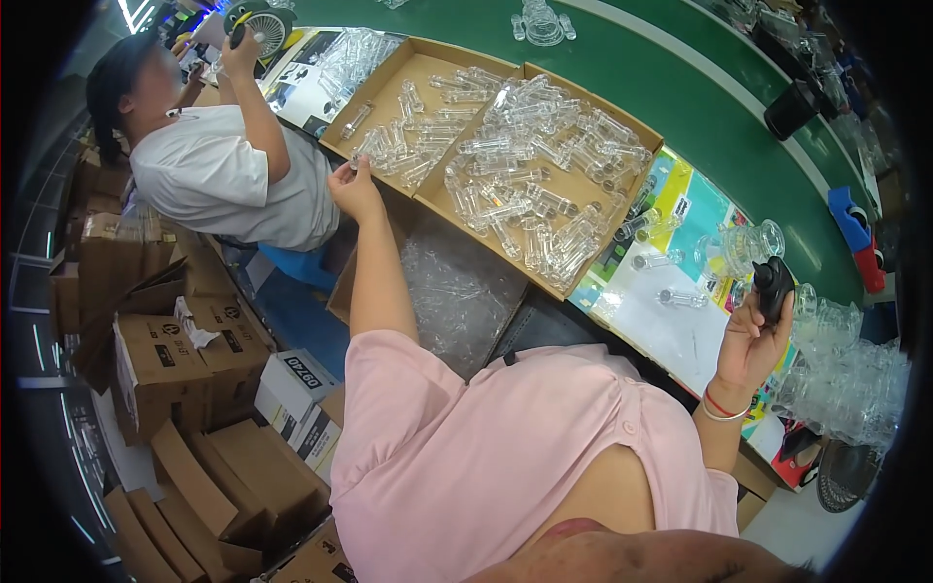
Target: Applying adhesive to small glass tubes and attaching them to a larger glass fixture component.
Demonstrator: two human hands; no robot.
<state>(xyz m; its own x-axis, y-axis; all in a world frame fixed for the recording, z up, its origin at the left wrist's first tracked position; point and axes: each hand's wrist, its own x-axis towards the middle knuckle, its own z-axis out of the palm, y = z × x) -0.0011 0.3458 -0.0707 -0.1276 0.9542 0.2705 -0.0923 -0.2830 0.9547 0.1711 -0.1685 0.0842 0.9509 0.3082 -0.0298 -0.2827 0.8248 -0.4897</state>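
Your left hand [354,187] pinches a small clear plastic piece [352,163] at the near edge of the left cardboard tray [428,68] of clear parts. Your right hand [750,342], raised beside the printed sheets [671,321], grips a black handheld tool [774,284]. A co-worker [224,175] sits beyond your left arm.

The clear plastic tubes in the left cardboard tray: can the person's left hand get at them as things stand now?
Probably yes. The left hand is already stretched out to the near corner of the left cardboard tray, fingertips at the clear plastic tubes there. The tray is open on top and nothing lies between.
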